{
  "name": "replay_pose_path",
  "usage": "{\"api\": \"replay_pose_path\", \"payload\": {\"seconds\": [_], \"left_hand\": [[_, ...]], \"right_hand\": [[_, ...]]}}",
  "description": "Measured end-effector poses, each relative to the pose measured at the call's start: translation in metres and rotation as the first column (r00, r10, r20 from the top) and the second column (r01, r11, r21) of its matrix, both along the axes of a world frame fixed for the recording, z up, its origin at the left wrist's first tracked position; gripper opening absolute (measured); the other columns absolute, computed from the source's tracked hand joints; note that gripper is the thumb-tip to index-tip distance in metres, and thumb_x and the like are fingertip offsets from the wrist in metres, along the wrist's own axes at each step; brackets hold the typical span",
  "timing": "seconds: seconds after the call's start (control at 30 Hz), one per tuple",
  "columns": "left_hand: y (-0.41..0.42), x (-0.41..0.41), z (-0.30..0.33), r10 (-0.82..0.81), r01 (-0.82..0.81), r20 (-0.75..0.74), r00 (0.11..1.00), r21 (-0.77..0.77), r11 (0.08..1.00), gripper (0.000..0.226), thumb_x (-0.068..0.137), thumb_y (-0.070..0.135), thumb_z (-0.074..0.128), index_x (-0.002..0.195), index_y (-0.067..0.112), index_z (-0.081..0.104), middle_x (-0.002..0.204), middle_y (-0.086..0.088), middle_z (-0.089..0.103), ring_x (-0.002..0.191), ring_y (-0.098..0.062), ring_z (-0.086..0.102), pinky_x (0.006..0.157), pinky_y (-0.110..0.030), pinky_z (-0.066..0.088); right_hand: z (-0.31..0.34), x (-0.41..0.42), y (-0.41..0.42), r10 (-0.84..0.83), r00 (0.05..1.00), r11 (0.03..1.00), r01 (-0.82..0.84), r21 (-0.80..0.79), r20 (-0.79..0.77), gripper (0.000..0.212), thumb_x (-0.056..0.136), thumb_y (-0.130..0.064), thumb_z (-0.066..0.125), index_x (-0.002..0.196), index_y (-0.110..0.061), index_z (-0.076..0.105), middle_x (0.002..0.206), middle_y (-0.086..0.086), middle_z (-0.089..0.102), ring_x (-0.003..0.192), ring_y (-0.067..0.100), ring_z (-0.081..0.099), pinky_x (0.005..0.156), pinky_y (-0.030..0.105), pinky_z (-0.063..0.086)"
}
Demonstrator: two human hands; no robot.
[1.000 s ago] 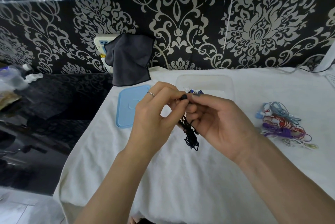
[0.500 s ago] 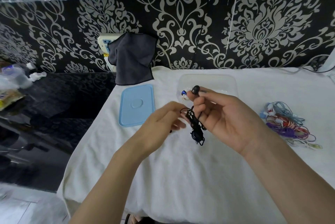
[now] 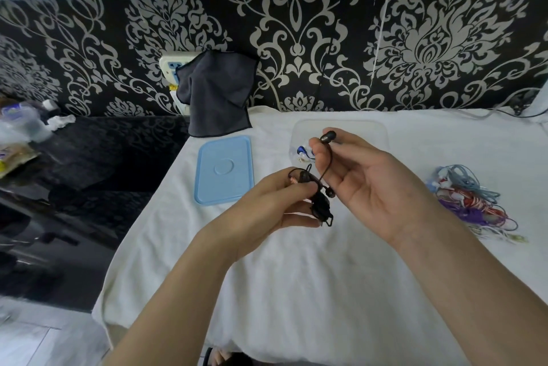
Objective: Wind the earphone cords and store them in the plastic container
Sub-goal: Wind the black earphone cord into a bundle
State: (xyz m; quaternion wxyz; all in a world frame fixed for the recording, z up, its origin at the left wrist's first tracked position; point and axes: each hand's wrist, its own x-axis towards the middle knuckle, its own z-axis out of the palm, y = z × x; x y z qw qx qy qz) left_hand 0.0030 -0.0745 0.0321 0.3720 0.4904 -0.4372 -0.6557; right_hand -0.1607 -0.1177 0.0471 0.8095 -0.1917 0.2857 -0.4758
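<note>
Head view: your left hand [image 3: 267, 205] pinches the wound black cord [image 3: 321, 206] bundle, right hand [image 3: 370, 184] pinches one earbud [image 3: 328, 136] above it, both over the cloth, just before the container [image 3: 379, 128]. Keep the bundle squeezed tight, tuck that loose end through, then drop it in. Tangled pile [image 3: 471, 202] waits at right.

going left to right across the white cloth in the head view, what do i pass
blue lid → left hand → black earphones → right hand → pile of coloured earphones
</note>
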Motion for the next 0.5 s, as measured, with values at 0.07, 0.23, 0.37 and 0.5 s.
{"api": "replay_pose_path", "payload": {"seconds": [0.07,0.23,0.37,0.5], "left_hand": [[0.0,-0.001,0.0,0.024,-0.024,0.013,1.0,0.001,1.0,0.016,0.104,0.007,0.047,0.107,0.002,0.062,0.1,-0.014,0.074,0.084,-0.024,0.068,0.077,-0.032,0.058],[-0.001,0.003,0.003,0.095,-0.092,0.088,0.992,-0.043,0.995,0.019,0.1,0.0,0.043,0.103,0.003,0.061,0.103,-0.014,0.077,0.073,-0.019,0.064,0.069,-0.029,0.055],[-0.001,0.008,0.002,0.177,-0.145,0.19,0.966,-0.172,0.974,0.01,0.099,-0.001,0.049,0.101,-0.002,0.059,0.102,-0.007,0.077,0.076,-0.022,0.066,0.075,-0.037,0.049],[-0.001,0.01,0.0,0.222,-0.165,0.241,0.945,-0.236,0.958,0.012,0.098,0.0,0.052,0.104,0.002,0.062,0.099,-0.007,0.077,0.082,-0.023,0.071,0.082,-0.04,0.058]], "right_hand": [[-0.001,-0.001,0.0,0.006,0.994,0.997,-0.015,-0.081,-0.106,0.02,0.098,0.004,0.049,0.105,-0.001,0.067,0.103,0.02,0.073,0.099,0.024,0.073,0.082,0.029,0.059],[-0.006,-0.009,-0.004,-0.118,0.845,0.973,-0.006,-0.229,-0.522,0.02,0.093,0.001,0.055,0.095,-0.01,0.071,0.094,0.009,0.075,0.087,0.02,0.07,0.084,0.035,0.058],[-0.006,-0.01,-0.006,-0.061,0.825,0.984,-0.046,-0.174,-0.562,0.01,0.093,-0.015,0.061,0.093,-0.009,0.07,0.081,0.009,0.066,0.078,0.021,0.063,0.079,0.033,0.057],[-0.012,-0.006,-0.006,-0.102,0.661,0.975,-0.082,-0.206,-0.744,0.014,0.09,-0.019,0.064,0.08,-0.011,0.068,0.067,0.004,0.059,0.066,0.021,0.056,0.064,0.033,0.05]]}}
